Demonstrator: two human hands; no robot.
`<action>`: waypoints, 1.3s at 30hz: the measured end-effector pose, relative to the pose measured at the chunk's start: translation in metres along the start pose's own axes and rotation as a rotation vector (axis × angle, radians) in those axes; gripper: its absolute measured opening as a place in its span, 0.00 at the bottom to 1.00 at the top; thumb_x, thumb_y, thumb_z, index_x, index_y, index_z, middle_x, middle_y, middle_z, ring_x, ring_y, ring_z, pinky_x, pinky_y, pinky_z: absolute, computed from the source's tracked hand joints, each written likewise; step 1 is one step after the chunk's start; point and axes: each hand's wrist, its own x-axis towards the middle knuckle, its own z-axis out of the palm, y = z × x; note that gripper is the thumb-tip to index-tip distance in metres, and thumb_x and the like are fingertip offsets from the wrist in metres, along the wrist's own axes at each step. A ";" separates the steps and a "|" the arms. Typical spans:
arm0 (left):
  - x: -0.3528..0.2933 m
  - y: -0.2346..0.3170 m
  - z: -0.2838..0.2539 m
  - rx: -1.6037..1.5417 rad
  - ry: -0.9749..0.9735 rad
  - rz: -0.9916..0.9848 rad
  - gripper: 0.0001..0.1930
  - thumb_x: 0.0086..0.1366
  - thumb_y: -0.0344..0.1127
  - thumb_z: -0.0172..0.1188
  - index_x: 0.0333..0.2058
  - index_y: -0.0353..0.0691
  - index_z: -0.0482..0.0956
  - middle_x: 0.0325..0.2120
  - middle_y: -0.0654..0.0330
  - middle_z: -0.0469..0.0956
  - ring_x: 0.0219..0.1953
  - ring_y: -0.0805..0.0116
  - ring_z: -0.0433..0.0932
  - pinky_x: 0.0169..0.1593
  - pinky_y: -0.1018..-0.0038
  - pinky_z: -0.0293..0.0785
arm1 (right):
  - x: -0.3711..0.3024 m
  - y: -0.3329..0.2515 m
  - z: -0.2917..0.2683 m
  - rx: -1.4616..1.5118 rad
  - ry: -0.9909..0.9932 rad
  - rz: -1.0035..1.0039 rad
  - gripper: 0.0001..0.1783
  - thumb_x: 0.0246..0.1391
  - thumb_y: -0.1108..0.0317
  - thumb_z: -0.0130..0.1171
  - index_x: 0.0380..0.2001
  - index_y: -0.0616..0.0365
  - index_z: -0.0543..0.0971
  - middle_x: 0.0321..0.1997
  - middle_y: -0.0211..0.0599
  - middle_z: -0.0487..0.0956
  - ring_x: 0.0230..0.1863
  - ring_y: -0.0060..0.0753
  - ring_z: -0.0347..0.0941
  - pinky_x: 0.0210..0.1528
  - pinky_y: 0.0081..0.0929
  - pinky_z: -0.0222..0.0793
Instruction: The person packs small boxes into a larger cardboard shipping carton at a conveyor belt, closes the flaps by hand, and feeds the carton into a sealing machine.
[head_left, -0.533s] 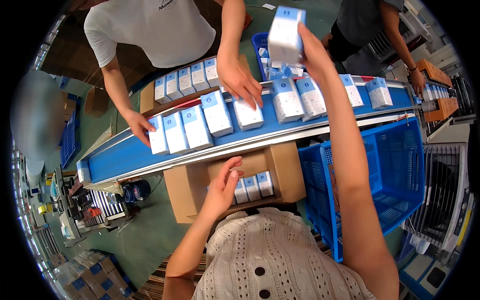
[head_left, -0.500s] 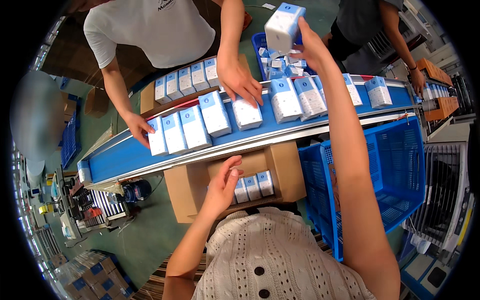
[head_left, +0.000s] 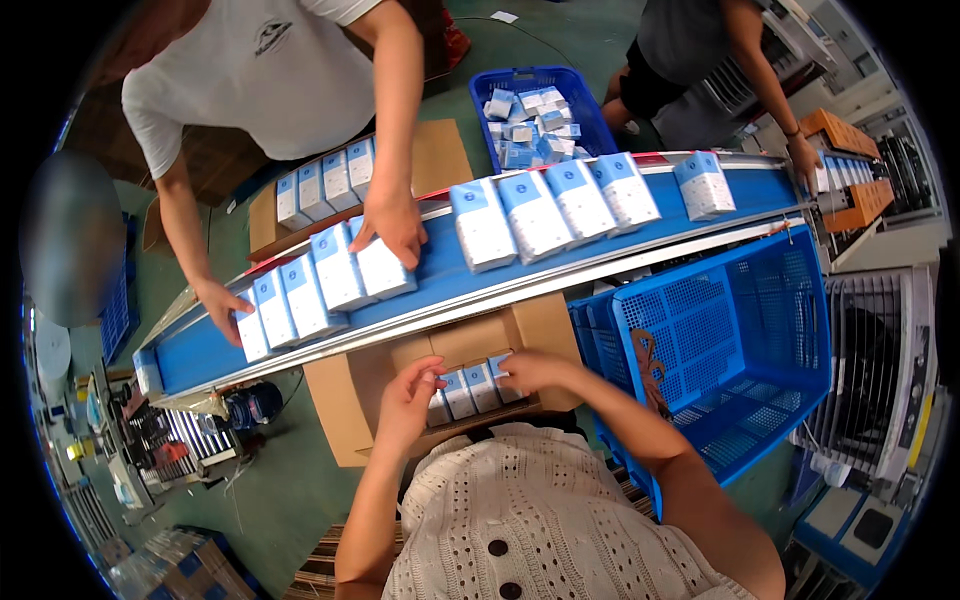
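Note:
An open cardboard carton (head_left: 345,395) stands before me, with a row of blue-and-white packs (head_left: 458,393) inside. Above the row's left end is my left hand (head_left: 405,395), its fingers bent but apart, holding nothing I can see. My right hand (head_left: 537,371) reaches in at the right end, fingertips against the last pack; part of its fingers is hidden. Beyond the carton, upright packs (head_left: 540,215) stand on a blue conveyor belt (head_left: 440,290). A co-worker's two hands (head_left: 393,225) hold a group of packs (head_left: 300,292) together on the belt.
Large blue crates (head_left: 790,400) stand right of the carton. Across the belt are a blue basket (head_left: 480,100) of loose small packs and another carton (head_left: 440,150) with a row of packs. A second person's hand (head_left: 803,163) is by the orange guides (head_left: 860,215) at far right.
My right hand has come down from above the far basket into the carton, no longer holding the raised pack. My left hand has lowered toward the row. The co-worker's hands and packs have shifted left.

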 end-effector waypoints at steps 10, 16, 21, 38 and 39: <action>0.017 0.015 0.015 0.034 -0.054 0.035 0.12 0.62 0.32 0.45 0.42 0.36 0.70 0.34 0.60 0.74 0.33 0.74 0.73 0.39 0.80 0.68 | -0.004 0.013 0.012 0.199 0.242 0.145 0.09 0.43 0.69 0.46 0.25 0.61 0.75 0.23 0.49 0.75 0.27 0.45 0.73 0.31 0.38 0.66; 0.018 0.018 0.014 0.061 -0.011 0.063 0.12 0.62 0.34 0.45 0.43 0.36 0.69 0.34 0.59 0.74 0.33 0.73 0.73 0.38 0.79 0.68 | -0.011 0.045 0.029 0.086 0.437 -0.085 0.08 0.46 0.68 0.45 0.24 0.60 0.73 0.22 0.45 0.74 0.26 0.40 0.72 0.30 0.37 0.65; 0.026 0.026 -0.016 0.230 0.183 0.224 0.10 0.62 0.31 0.46 0.41 0.37 0.71 0.34 0.64 0.73 0.33 0.78 0.71 0.36 0.84 0.67 | -0.116 0.019 -0.142 -0.211 1.069 -0.049 0.10 0.51 0.65 0.42 0.32 0.55 0.72 0.29 0.43 0.73 0.33 0.43 0.69 0.35 0.34 0.64; 0.138 0.041 -0.072 0.572 0.426 0.090 0.38 0.51 0.53 0.56 0.49 0.25 0.56 0.39 0.41 0.71 0.45 0.54 0.70 0.47 0.70 0.64 | -0.015 -0.014 -0.196 -0.055 0.809 0.069 0.43 0.44 0.41 0.50 0.45 0.76 0.62 0.47 0.64 0.66 0.48 0.55 0.65 0.49 0.37 0.62; 0.133 0.040 -0.070 0.595 0.418 0.108 0.38 0.51 0.53 0.56 0.49 0.26 0.55 0.39 0.41 0.71 0.45 0.53 0.70 0.47 0.70 0.64 | -0.016 -0.015 -0.194 0.001 0.821 0.094 0.46 0.41 0.39 0.52 0.46 0.77 0.62 0.47 0.65 0.66 0.49 0.55 0.65 0.49 0.36 0.61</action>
